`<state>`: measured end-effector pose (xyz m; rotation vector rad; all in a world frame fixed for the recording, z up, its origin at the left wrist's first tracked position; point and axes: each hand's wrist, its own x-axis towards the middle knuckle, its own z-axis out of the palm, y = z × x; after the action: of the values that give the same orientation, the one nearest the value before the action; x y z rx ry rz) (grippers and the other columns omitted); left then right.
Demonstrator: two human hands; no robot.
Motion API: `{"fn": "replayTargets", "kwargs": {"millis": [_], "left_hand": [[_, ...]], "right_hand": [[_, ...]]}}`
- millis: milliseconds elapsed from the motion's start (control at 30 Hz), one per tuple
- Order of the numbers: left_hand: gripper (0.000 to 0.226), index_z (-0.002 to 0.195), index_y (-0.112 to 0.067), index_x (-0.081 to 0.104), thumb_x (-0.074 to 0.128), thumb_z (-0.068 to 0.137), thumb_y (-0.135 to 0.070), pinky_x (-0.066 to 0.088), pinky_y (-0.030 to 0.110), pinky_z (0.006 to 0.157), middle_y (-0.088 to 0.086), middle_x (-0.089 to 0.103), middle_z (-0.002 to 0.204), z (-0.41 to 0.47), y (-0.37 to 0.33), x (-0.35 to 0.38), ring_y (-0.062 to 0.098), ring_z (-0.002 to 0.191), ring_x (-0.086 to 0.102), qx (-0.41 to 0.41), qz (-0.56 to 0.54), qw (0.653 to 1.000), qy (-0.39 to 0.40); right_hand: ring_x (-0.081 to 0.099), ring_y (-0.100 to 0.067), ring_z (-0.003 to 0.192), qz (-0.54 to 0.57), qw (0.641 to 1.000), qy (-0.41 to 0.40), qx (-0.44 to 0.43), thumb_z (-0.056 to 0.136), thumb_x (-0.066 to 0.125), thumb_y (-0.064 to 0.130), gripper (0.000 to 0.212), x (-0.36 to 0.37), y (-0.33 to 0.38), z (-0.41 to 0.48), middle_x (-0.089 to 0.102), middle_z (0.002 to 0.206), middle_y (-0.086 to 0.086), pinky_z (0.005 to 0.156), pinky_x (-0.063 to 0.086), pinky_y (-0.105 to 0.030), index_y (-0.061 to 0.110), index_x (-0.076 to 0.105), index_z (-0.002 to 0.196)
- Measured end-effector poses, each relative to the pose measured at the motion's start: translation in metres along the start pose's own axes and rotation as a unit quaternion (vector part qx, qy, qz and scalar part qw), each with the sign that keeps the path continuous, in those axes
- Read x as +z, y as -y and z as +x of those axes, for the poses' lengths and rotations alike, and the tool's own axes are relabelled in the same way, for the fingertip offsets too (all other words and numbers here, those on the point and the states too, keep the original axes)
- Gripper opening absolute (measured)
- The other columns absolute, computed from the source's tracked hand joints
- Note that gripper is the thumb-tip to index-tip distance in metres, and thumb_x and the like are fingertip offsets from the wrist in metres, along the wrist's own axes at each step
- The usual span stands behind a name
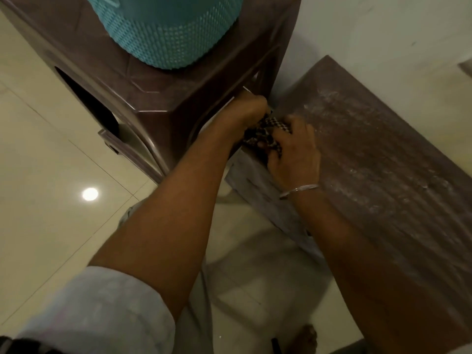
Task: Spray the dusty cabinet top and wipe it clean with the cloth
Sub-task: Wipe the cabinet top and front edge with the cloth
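Note:
A low brown cabinet top [378, 154] runs along the right, streaked with pale dust and wet smears. At its near-left corner lies a bunched black-and-white checked cloth [265, 135]. My right hand [293, 154], with a thin bangle at the wrist, presses down on the cloth and grips it. My left hand [249, 109] closes on the far end of the same cloth, against the side of the taller cabinet. No spray bottle shows in this view.
A taller brown plastic cabinet [122, 80] stands to the left, with a teal woven basket [168, 29] on top. A pale wall [370, 29] backs the low cabinet. Glossy cream floor tiles [51, 200] spread on the left and below.

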<state>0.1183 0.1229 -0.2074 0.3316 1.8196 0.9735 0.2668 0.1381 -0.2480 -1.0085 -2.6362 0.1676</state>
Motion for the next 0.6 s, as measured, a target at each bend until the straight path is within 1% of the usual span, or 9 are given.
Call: {"fn": "replayTargets", "kwargs": {"millis": [67, 133, 167, 233, 300, 367, 433, 533, 600], "left_hand": [[0.043, 0.135, -0.004, 0.055, 0.041, 0.094, -0.005, 0.058, 0.034, 0.079, 0.012, 0.065, 0.118, 0.005, -0.001, 0.001, 0.020, 0.084, 0.061, -0.014, -0.026, 1.000, 0.006], [0.042, 0.128, 0.001, 0.060, 0.033, 0.096, -0.002, 0.057, 0.035, 0.085, 0.015, 0.065, 0.114, -0.002, -0.005, 0.001, 0.020, 0.078, 0.059, -0.024, -0.074, 0.997, 0.009], [0.042, 0.129, 0.002, 0.060, 0.031, 0.099, -0.005, 0.056, 0.037, 0.090, 0.018, 0.065, 0.122, -0.007, -0.008, 0.001, 0.024, 0.080, 0.062, -0.024, -0.101, 0.995, 0.010], [0.045, 0.136, 0.002, 0.056, 0.030, 0.105, -0.018, 0.051, 0.041, 0.100, 0.019, 0.060, 0.137, -0.011, -0.010, 0.003, 0.033, 0.106, 0.067, -0.020, -0.125, 0.992, 0.012], [0.045, 0.135, 0.000, 0.056, 0.033, 0.104, -0.024, 0.055, 0.043, 0.094, 0.018, 0.062, 0.134, -0.016, -0.010, 0.005, 0.034, 0.119, 0.062, -0.006, -0.121, 0.993, 0.005], [0.043, 0.131, -0.005, 0.057, 0.035, 0.103, -0.028, 0.054, 0.034, 0.072, 0.014, 0.066, 0.125, -0.014, -0.013, 0.007, 0.029, 0.107, 0.064, 0.003, -0.108, 0.994, 0.009], [0.046, 0.137, -0.006, 0.053, 0.031, 0.106, -0.030, 0.044, 0.028, 0.059, 0.014, 0.066, 0.125, -0.010, -0.016, 0.010, 0.025, 0.099, 0.062, 0.010, -0.087, 0.996, 0.009], [0.049, 0.126, -0.006, 0.059, 0.028, 0.107, -0.039, 0.044, 0.025, 0.062, 0.016, 0.062, 0.126, 0.000, -0.012, 0.014, 0.027, 0.111, 0.060, 0.025, -0.081, 0.996, 0.008], [0.054, 0.119, -0.005, 0.064, 0.028, 0.106, -0.044, 0.049, 0.029, 0.076, 0.015, 0.058, 0.129, 0.006, -0.008, 0.015, 0.027, 0.116, 0.057, 0.024, -0.098, 0.995, 0.018]], "right_hand": [[0.052, -0.034, 0.106, -0.006, 1.000, 0.000, 0.003, 0.078, 0.061, 0.013, 0.027, 0.000, -0.007, 0.009, 0.056, 0.122, -0.012, 0.065, 0.042, -0.030, 0.015, 0.069, 0.104], [0.052, -0.033, 0.108, -0.008, 0.998, -0.015, 0.052, 0.080, 0.058, 0.013, 0.028, 0.001, -0.012, 0.023, 0.056, 0.123, -0.011, 0.066, 0.046, -0.033, 0.018, 0.069, 0.106], [0.051, -0.032, 0.110, -0.004, 0.996, -0.019, 0.082, 0.081, 0.056, 0.014, 0.029, 0.002, -0.012, 0.029, 0.054, 0.125, -0.011, 0.067, 0.048, -0.034, 0.019, 0.069, 0.107], [0.050, -0.031, 0.111, -0.005, 0.993, -0.027, 0.113, 0.083, 0.054, 0.014, 0.029, 0.004, -0.010, 0.032, 0.054, 0.126, -0.010, 0.068, 0.048, -0.034, 0.020, 0.068, 0.108], [0.051, -0.032, 0.108, -0.006, 0.994, -0.032, 0.108, 0.083, 0.056, 0.013, 0.028, 0.005, -0.005, 0.025, 0.055, 0.124, -0.010, 0.065, 0.046, -0.032, 0.019, 0.069, 0.106], [0.052, -0.031, 0.102, -0.001, 0.998, -0.020, 0.067, 0.082, 0.062, 0.015, 0.024, 0.006, -0.004, 0.014, 0.056, 0.122, -0.010, 0.062, 0.043, -0.029, 0.018, 0.069, 0.105], [0.054, -0.030, 0.101, -0.012, 1.000, 0.002, 0.017, 0.082, 0.068, 0.022, 0.024, 0.005, -0.009, 0.008, 0.056, 0.122, -0.008, 0.061, 0.040, -0.026, 0.020, 0.069, 0.106], [0.054, -0.029, 0.106, -0.020, 1.000, 0.006, 0.009, 0.083, 0.067, 0.023, 0.027, 0.001, -0.023, 0.022, 0.055, 0.124, -0.007, 0.064, 0.040, -0.026, 0.021, 0.068, 0.110], [0.052, -0.028, 0.112, -0.018, 0.999, -0.001, 0.050, 0.085, 0.060, 0.023, 0.031, 0.000, -0.030, 0.039, 0.054, 0.126, -0.008, 0.068, 0.044, -0.031, 0.022, 0.066, 0.115]]}}
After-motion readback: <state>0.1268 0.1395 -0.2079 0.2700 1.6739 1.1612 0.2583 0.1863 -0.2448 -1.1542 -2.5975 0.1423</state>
